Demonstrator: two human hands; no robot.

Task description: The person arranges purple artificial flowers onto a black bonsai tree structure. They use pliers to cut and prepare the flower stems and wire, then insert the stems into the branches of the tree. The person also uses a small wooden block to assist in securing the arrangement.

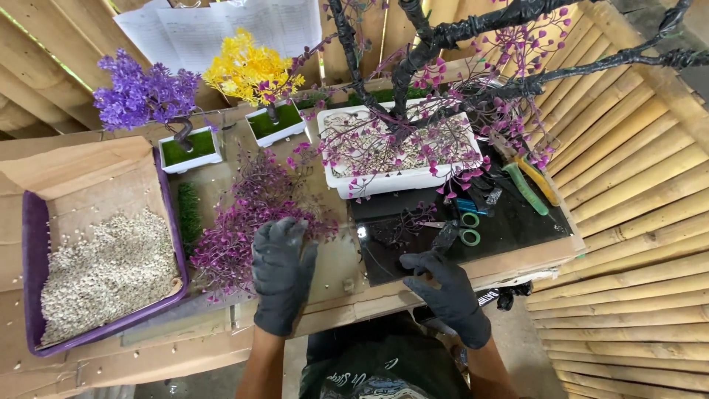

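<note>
Both my hands wear black gloves. My left hand [281,270] rests on the near edge of a heap of purple artificial sprigs [247,214], fingers curled into them. My right hand [442,290] lies on the black sheet [517,229] near the table's front edge, pinching a small dark piece; what it is I cannot tell. Just beyond it lie teal-handled scissors [465,225]. Behind stands a white rectangular planter [391,181] with pebbles and a black-wrapped artificial tree [436,44] bearing pink-purple leaves.
A purple tray [33,258] lined with cardboard holds white pebbles at left. Two small white pots carry a purple tree [144,92] and a yellow tree [247,70]. Green and yellow-handled pliers [532,185] lie at right. A bamboo wall [635,222] borders the right side.
</note>
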